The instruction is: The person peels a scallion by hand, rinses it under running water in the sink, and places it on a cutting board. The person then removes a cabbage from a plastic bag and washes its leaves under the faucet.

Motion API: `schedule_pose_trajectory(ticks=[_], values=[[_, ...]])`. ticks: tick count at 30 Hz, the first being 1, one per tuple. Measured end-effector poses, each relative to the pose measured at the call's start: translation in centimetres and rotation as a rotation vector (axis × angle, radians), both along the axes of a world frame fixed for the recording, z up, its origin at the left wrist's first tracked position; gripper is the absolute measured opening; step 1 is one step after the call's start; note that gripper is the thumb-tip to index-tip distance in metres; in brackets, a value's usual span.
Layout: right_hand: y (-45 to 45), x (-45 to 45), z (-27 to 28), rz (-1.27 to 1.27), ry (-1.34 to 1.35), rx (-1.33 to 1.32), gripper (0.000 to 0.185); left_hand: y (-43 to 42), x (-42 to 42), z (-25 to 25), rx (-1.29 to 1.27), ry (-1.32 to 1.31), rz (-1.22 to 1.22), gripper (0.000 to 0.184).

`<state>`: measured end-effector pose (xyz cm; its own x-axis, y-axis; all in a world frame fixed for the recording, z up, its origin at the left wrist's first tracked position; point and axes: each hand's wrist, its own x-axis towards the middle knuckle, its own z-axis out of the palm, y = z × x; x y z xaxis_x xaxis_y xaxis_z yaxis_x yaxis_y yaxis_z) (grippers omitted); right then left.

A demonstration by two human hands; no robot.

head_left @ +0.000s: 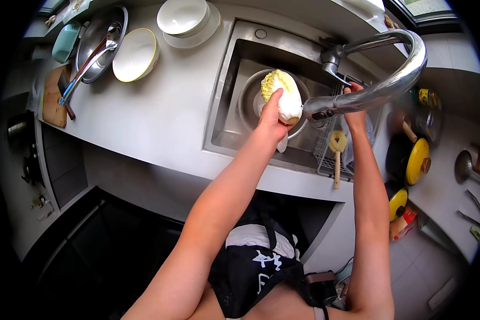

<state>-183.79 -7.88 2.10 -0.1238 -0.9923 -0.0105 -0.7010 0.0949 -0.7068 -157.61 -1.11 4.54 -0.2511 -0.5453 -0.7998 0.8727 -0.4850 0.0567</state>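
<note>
A pale yellow and white cabbage is gripped in my left hand over the sink. Beneath it, a round metal bowl sits in the basin. The curved chrome faucet arches in from the right, its spout end beside the cabbage. My right hand is raised behind the spout, by the faucet lever; its fingertips are bent near the lever's end, and the spout hides part of the hand. Whether those fingers hold the lever is unclear.
A wire rack with a wooden-handled brush hangs at the sink's right. White bowls, a yellow-rimmed bowl, a metal basin and a cutting board are left. Yellow-lidded pots stand right.
</note>
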Motion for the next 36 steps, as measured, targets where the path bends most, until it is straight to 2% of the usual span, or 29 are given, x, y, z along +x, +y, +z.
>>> schedule_pose_trajectory(ticks=[6,7,9,10,11,12,14,16,19,20,22,23,24,26,27,28,30,32,34,36], values=[[0.7,1.2,0.6,0.046,-0.025,-0.148,0.033,-0.2,-0.5,-0.8,0.028,-0.024,0.004,0.061],[1.4,3.1,2.9,0.07,0.249,-0.364,0.034,-0.2,-0.7,-0.8,0.039,-0.066,0.004,0.062],[2.3,6.0,5.1,0.098,0.271,-0.412,0.036,-0.3,-0.9,-0.1,0.053,-0.107,0.007,0.064],[2.8,7.3,5.5,0.122,0.293,-0.462,0.038,-0.2,-1.0,1.1,0.053,-0.27,-0.025,0.067],[3.8,8.2,4.2,0.169,0.17,-0.335,0.045,0.1,-1.2,1.7,0.052,-0.431,-0.058,0.07],[4.7,9.4,2.7,0.215,0.047,-0.208,0.053,0.5,-1.3,1.7,0.053,-0.43,-0.055,0.07],[5.8,14.5,1.8,-0.09,-0.567,0.268,0.058,1.5,-1.5,1.0,-0.114,-0.807,-0.153,0.075],[6.4,17.0,3.1,-0.193,-0.912,0.498,0.067,2.7,-1.1,0.9,-0.183,-0.842,-0.193,0.076],[6.3,17.5,2.2,-0.094,-0.986,0.636,0.074,4.3,-0.3,-0.9,-0.221,-1.038,-0.215,0.068],[6.2,17.7,1.6,-0.094,-0.985,0.638,0.074,4.4,-0.1,-1.1,-0.219,-1.037,-0.215,0.068],[6.0,18.1,1.2,-0.102,-1.019,0.683,0.054,4.7,0.0,-1.7,-0.204,-1.034,-0.236,0.067],[6.0,18.7,2.3,-0.168,-0.904,0.691,0.054,4.5,0.2,-2.0,-0.185,-0.998,-0.238,0.064],[6.1,18.8,2.1,-0.171,-0.9,0.69,0.054,4.4,0.4,-2.4,-0.186,-0.994,-0.238,0.064],[6.3,19.0,1.5,0.058,-0.436,0.359,0.058,3.9,1.1,-2.2,-0.106,-0.533,-0.107,0.059],[6.9,19.1,1.2,0.035,-0.369,0.311,0.063,3.6,1.3,-2.1,-0.053,-0.418,-0.138,0.057],[7.4,19.0,1.5,0.029,-0.363,0.31,0.063,3.2,1.6,-1.3,-0.054,-0.411,-0.142,0.057],[8.2,18.8,2.5,0.09,-0.276,0.178,0.071,2.5,2.0,0.0,0.008,-0.112,-0.128,0.062],[8.1,18.3,2.2,0.058,-0.316,0.165,0.068,2.2,1.2,-0.1,0.005,-0.117,-0.152,0.067],[7.0,17.3,0.7,-0.072,-0.713,0.27,0.067,1.7,-0.1,-0.1,-0.005,-0.298,-0.221,0.072],[6.1,16.0,0.4,-0.157,-0.678,0.319,0.066,1.3,-1.0,-0.4,-0.038,-0.324,-0.219,0.071]])
